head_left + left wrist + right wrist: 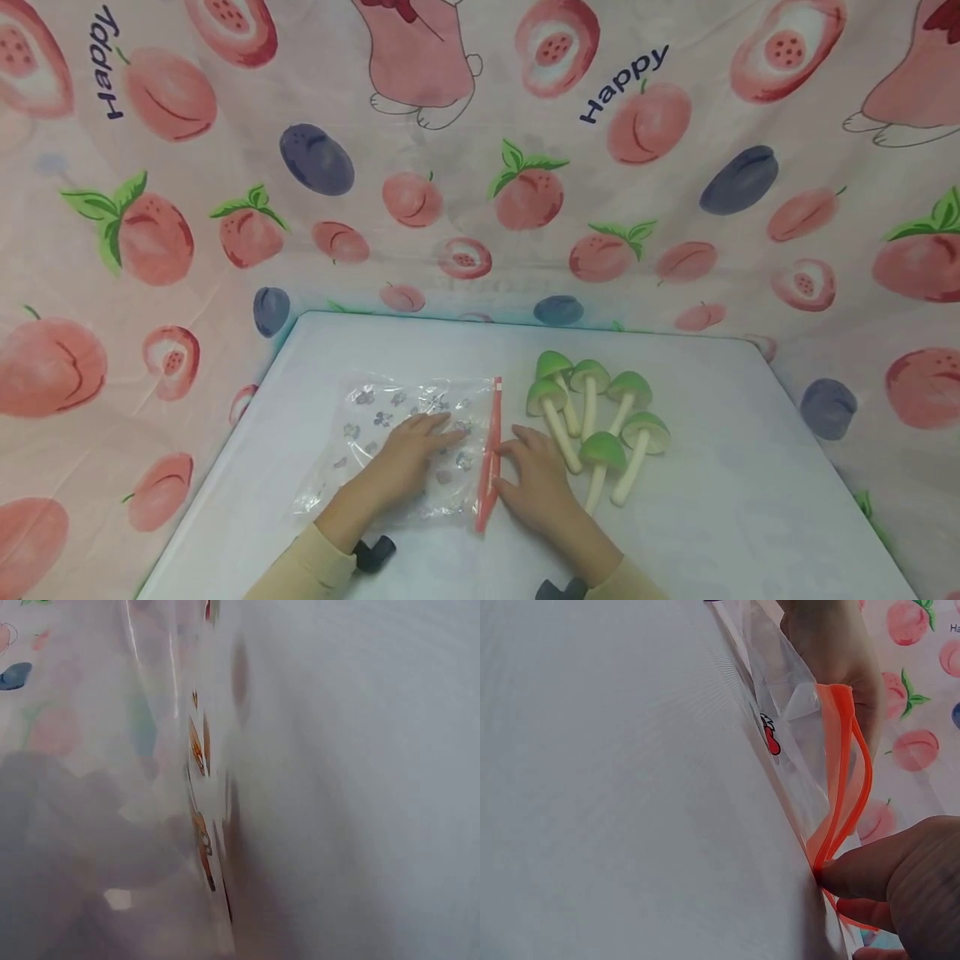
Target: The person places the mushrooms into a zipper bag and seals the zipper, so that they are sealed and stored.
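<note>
A clear zip bag (360,467) with small printed pictures lies flat on the table, its red zip strip (491,467) on the right side. My left hand (408,458) rests on top of the bag with its fingers spread toward the strip. At the strip is my right hand (536,479); in the right wrist view its thumb (870,866) and a finger pinch the orange-red edge (838,772), which gapes above them. The left wrist view shows clear plastic (112,787) close up and no hand.
Several green-capped mushrooms (603,452) with pale stems lie in a cluster just right of the right hand. The white table (750,500) is bordered by a hanging peach-print cloth (465,208) at the back and sides. Dark wrist-camera mounts (375,553) sit by the sleeves.
</note>
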The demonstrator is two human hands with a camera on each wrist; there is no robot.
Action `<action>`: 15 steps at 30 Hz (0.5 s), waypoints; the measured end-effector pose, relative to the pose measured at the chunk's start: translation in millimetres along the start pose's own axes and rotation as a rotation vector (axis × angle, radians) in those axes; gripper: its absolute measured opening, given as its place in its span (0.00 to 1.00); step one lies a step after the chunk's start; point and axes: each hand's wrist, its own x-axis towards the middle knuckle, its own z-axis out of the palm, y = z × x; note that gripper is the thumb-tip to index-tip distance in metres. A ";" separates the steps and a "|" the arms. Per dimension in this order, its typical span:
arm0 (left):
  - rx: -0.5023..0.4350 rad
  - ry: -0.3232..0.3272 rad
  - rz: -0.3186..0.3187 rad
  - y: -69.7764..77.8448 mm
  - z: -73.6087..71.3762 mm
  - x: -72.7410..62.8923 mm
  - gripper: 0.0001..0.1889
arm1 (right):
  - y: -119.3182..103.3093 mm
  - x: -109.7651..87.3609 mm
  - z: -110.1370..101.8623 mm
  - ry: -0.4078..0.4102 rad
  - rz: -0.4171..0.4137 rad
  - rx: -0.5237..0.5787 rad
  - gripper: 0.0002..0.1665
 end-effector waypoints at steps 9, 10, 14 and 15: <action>0.004 -0.043 0.004 6.0 1.9 -0.1 0.27 | -0.4 0.0 -1.1 -0.009 0.020 0.000 0.24; 0.014 -0.040 0.010 6.5 2.0 0.2 0.27 | -0.2 0.2 -0.9 -0.007 0.017 -0.001 0.24; 0.059 -0.043 0.064 7.2 1.5 0.7 0.28 | 1.5 0.5 0.5 -0.001 0.007 -0.010 0.24; 0.068 -0.051 0.077 7.2 1.3 0.7 0.29 | 1.9 0.7 0.8 -0.002 0.007 -0.011 0.24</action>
